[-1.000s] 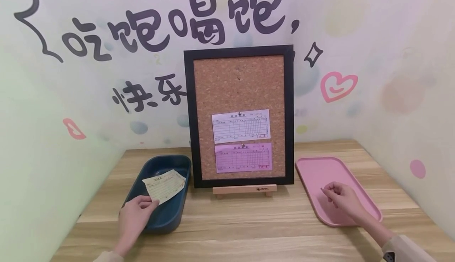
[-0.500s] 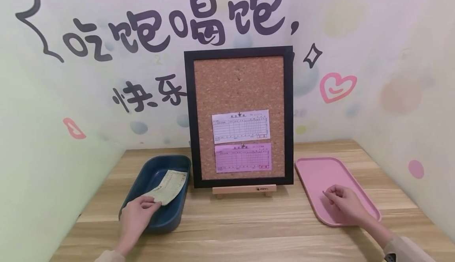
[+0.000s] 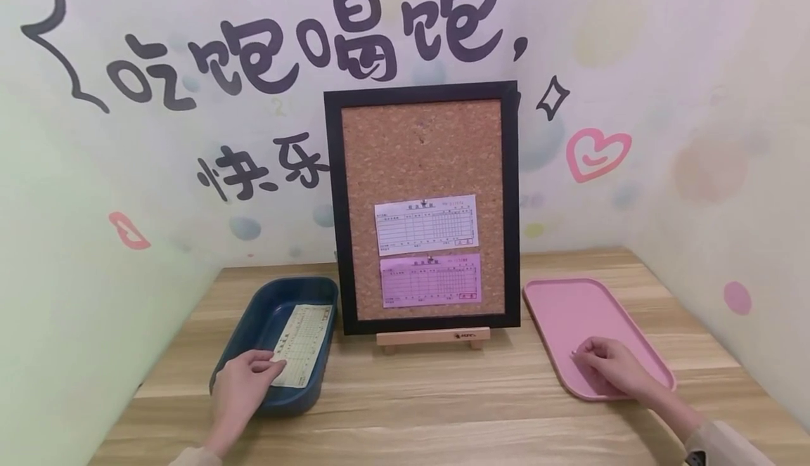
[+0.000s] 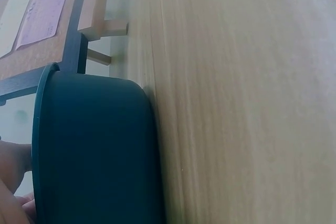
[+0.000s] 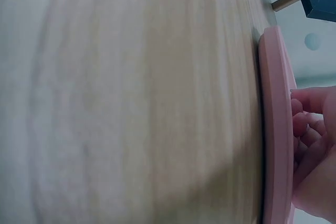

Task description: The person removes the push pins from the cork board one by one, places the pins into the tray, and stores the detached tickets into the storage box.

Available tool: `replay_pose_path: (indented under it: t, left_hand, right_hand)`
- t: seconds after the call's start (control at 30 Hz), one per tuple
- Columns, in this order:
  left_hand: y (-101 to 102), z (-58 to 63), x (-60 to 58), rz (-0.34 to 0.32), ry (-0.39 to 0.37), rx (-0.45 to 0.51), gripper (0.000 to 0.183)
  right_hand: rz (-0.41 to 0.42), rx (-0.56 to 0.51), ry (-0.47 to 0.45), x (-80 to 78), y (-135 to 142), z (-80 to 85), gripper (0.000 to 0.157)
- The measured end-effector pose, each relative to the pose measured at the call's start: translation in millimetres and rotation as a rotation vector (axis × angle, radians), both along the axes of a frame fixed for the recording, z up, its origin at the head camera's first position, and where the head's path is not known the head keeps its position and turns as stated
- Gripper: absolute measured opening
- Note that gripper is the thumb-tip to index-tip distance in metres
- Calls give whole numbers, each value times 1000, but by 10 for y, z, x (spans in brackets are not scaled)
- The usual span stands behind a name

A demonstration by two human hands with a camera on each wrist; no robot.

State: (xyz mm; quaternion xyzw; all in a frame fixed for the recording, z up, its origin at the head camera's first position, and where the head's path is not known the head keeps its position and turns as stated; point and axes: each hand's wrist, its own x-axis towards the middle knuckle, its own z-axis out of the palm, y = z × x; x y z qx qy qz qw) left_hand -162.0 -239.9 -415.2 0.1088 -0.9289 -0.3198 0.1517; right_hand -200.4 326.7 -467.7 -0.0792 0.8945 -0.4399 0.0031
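Left hand (image 3: pixel 243 378) on the yellow slip (image 3: pixel 302 346), thumb and fingers pinching its left edge, the slip lying along the right edge of the blue tub (image 3: pixel 297 403)! Over the near right corner of the pink tray (image 3: pixel 569 304) comes the right hand (image 3: pixel 610 364), fingertips pinching a tiny thing (image 3: pixel 574 353), too small to name. Cork board (image 3: pixel 422 150) between!

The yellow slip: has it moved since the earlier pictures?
Yes: in the head view, the yellow slip now reaches farther toward the near end of the blue tray.
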Motion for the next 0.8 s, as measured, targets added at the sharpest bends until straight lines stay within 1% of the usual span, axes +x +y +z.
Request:
replay_pose_path:
  t: [0.03,0.13,0.23,0.33,0.6,0.8]
  left_hand:
    - [-1,2,0,1,3,0,31]
    - [-4,12,-5,0,13,1,31]
    - [-5,22,-12,-9,21,5,30]
    - [-4,22,-19,-13,20,15,29]
    - [12,11,-27,3,19,35,29]
    - [17,0,-27,12,19,39,29]
  right_hand:
    - [2,13,3,0,0,2,15]
    - [43,44,35,-3,8,12,14]
    - [70,57,67,-4,18,11,13]
    - [80,67,84,-2,25,11,13]
    - [39,110,52,-10,22,21,13]
    - [43,109,-16,-25,40,34,17]
